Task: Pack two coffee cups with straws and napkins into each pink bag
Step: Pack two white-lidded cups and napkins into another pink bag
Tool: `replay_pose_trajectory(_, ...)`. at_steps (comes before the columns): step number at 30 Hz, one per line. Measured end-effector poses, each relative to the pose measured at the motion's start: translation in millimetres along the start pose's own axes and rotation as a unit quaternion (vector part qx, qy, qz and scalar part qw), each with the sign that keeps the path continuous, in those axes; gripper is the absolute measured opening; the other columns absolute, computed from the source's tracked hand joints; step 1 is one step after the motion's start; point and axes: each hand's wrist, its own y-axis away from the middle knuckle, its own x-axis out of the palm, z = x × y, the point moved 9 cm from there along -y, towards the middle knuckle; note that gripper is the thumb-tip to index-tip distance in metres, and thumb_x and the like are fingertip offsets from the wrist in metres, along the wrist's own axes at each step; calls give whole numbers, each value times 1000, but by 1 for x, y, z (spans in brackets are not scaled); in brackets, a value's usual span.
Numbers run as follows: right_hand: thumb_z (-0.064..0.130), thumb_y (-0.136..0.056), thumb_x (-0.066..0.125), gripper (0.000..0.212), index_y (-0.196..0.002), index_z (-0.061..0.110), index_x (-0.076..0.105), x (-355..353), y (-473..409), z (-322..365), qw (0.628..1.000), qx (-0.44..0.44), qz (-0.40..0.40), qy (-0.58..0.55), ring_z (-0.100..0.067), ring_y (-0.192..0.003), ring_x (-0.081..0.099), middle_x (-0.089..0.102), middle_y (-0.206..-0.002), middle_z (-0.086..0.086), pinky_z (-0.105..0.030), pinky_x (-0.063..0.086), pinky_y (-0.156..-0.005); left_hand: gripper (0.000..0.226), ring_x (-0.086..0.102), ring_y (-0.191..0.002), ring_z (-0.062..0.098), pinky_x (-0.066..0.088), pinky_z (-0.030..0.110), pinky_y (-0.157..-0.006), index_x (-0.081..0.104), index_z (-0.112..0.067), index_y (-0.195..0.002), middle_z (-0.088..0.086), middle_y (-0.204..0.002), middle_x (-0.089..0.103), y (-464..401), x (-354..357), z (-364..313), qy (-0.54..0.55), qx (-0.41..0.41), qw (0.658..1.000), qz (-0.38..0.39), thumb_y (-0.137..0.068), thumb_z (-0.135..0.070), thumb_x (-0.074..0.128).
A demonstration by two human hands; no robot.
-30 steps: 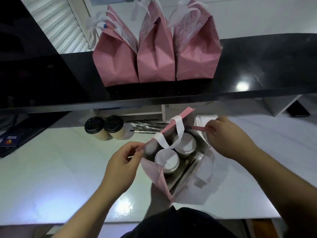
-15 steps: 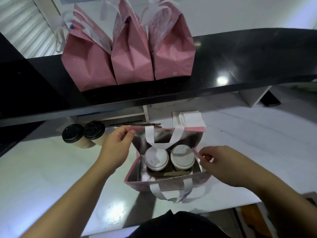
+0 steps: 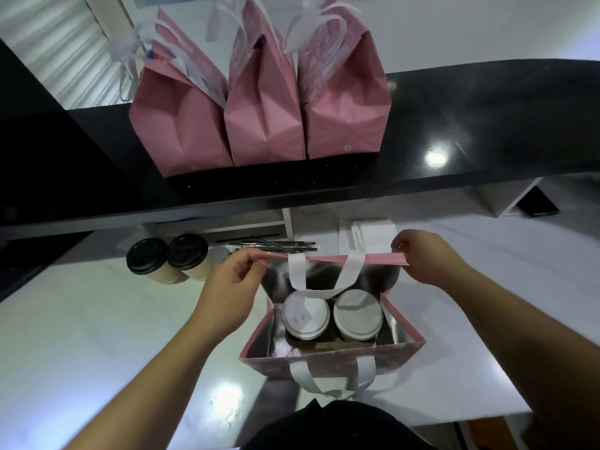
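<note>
Two white-lidded cups (image 3: pixel 331 315) sit inside open pink bag (image 3: pixel 331 360), lower center of frame. Left hand (image 3: pixel 227 287) and right hand (image 3: pixel 425 258) each pinch a far-rim corner, bag between them.

Two bare forearms w/ no sleeves visible, no watch, rings or bands seen. Left hand (image 3: pixel 227 297): short nails, fingers slim, knuckles smooth. Right hand (image 3: pixel 428 258): same, short nails, thumb partly hidden. Wrists plain, nothing worn. Forearms widen toward frame bottom, lens stretches them. Dark garment (image 3: pixel 328 427), black or v. dark, at bottom centre btwn the arms, covers torso; fabric looks plain, no print or logo readable. Upper arms out of frame, so sleeve length can't be told.
</note>
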Motion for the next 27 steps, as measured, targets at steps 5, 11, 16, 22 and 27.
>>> replay_pose_trajectory(5,19,-98,58,31,-127,18,68,25,-58,2,999,-5,21,50,-28,-104,64,69,-121,-9,-38,55,-92,28,68,-95,-3,47,4,-72,74,-39,-99,-22,-98,74,-4,-1,-4,-23,10,1000,15,-106,-19,57)
replay_pose_trajectory(11,25,-100,59,32,-131,22,66,53,-93,2,993,-57,46,89,-25,-108,62,64,-130,-5,-38,54,-94,27,70,-104,8,57,26,-87,75,-39,-106,-18,-106,76,-10,4,4,-18,-12,999,40,-107,-21,56)
replay_pose_trajectory(16,25,-97,62,35,-132,22,66,71,-104,3,984,-92,74,131,-25,-114,60,63,-132,-5,-41,52,-99,27,71,-108,12,56,34,-92,76,-34,-106,-13,-110,76,-11,8,5,0,-8,999,47,-106,-16,57)
replay_pose_trajectory(22,31,-94,67,35,-128,22,68,75,-112,2,981,-109,79,143,-24,-108,62,66,-125,-3,-40,54,-95,30,70,-108,14,55,22,-89,77,-35,-104,-12,-109,77,-13,7,5,5,-4,999,43,-106,-14,57)
replay_pose_trajectory(27,22,-102,51,26,-110,14,74,76,-116,0,978,-118,64,158,-24,-90,64,69,-104,-7,-41,57,-84,25,70,-107,13,53,17,-85,76,-34,-106,-12,-109,77,-12,6,7,0,-7,999,40,-105,-19,56)
